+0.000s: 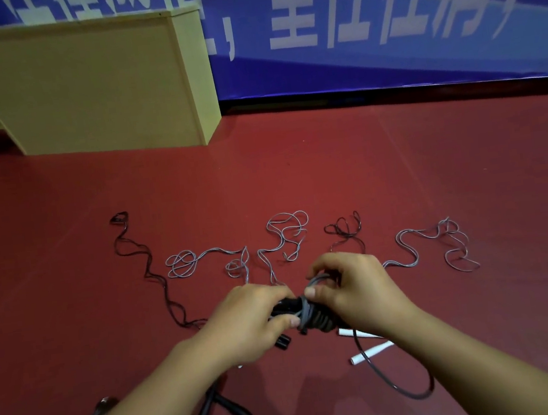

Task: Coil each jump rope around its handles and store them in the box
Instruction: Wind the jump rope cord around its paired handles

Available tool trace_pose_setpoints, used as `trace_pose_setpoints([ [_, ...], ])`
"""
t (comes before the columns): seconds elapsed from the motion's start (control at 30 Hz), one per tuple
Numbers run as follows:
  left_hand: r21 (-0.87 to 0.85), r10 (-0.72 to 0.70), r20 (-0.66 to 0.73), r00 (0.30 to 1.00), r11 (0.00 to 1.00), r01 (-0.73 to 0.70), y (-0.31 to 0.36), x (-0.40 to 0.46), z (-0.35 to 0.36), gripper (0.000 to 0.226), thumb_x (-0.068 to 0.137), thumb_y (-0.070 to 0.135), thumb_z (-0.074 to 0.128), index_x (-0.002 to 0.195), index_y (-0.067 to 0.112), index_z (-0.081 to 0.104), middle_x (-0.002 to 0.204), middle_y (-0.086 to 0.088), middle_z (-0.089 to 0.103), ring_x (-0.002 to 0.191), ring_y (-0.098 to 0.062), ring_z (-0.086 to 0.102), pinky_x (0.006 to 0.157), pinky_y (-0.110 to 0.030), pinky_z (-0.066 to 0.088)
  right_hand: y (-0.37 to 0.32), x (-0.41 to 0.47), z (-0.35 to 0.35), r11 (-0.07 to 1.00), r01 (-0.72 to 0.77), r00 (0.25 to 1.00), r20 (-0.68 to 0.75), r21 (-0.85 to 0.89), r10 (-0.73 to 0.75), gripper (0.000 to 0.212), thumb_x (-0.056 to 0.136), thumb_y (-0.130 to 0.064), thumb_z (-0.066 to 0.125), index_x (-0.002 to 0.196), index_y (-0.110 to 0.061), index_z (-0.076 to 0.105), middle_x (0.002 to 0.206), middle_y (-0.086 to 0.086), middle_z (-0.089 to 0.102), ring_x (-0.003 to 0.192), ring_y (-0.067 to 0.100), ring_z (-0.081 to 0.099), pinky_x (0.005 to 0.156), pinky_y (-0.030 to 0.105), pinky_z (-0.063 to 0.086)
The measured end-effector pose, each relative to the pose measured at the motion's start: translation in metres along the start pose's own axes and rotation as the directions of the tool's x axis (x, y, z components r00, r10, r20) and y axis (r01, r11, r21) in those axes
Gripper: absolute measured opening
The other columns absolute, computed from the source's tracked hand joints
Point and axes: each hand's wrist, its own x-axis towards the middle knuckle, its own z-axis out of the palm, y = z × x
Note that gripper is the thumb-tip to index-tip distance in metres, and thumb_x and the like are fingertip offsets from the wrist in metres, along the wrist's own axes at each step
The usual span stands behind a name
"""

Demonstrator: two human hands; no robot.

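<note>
I see left hand (pixel 248 320) curled round black handles (pixel 287 309) | right hand (pixel 352 291) pinching grey rope (pixel 304 310) wrapped across them | bundle's long axis left-right | banner (pixel 380 15) writing unreadable.

Two hands (pixel 245 321), two white handles (pixel 370 352), one yellow box (pixel 85 85), one blue banner (pixel 381 21)

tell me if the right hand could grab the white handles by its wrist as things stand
Probably not right away: the right hand pinches grey cord at the bundle the left hand holds. The white handles lie uncovered on the floor just beneath that wrist, so once it lets go, the way looks free.
</note>
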Motion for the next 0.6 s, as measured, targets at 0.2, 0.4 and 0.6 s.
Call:
trace_pose_setpoints([
  [0.2,-0.068,0.083,0.076,0.994,0.995,-0.077,0.007,-0.005,-0.004,0.011,0.088,0.033,0.061,0.094,0.024,0.059,0.077,0.012,0.056,0.072,-0.007,0.047,0.067,-0.030,0.038,0.000,0.005,-0.003,0.960,-0.173,0.981,0.121,0.222,0.149,0.015,0.071,-0.020,0.083,0.069,-0.024,0.069,0.060,-0.007,0.063,0.051,0.003,0.049,0.052,0.017,0.042],
  [0.4,-0.336,0.071,0.136,0.988,0.942,-0.021,0.009,-0.007,-0.009,0.014,0.087,0.026,0.059,0.100,0.021,0.064,0.079,-0.001,0.066,0.069,-0.014,0.056,0.067,-0.033,0.045,0.010,0.013,-0.011,0.829,-0.326,0.928,0.323,0.455,0.187,0.011,0.077,-0.008,0.078,0.070,-0.015,0.074,0.064,0.004,0.065,0.062,0.018,0.055,0.063,0.033,0.044],
  [0.6,-0.705,0.149,0.163,0.975,0.709,0.010,0.009,-0.008,-0.014,0.013,0.091,0.017,0.060,0.099,0.008,0.066,0.078,0.003,0.060,0.072,-0.008,0.051,0.066,-0.024,0.041,0.020,0.017,-0.024,0.736,-0.351,0.886,0.460,0.579,0.060,0.005,0.083,-0.010,0.072,0.082,-0.011,0.067,0.063,0.000,0.063,0.053,0.010,0.051,0.052,0.022,0.040],
])
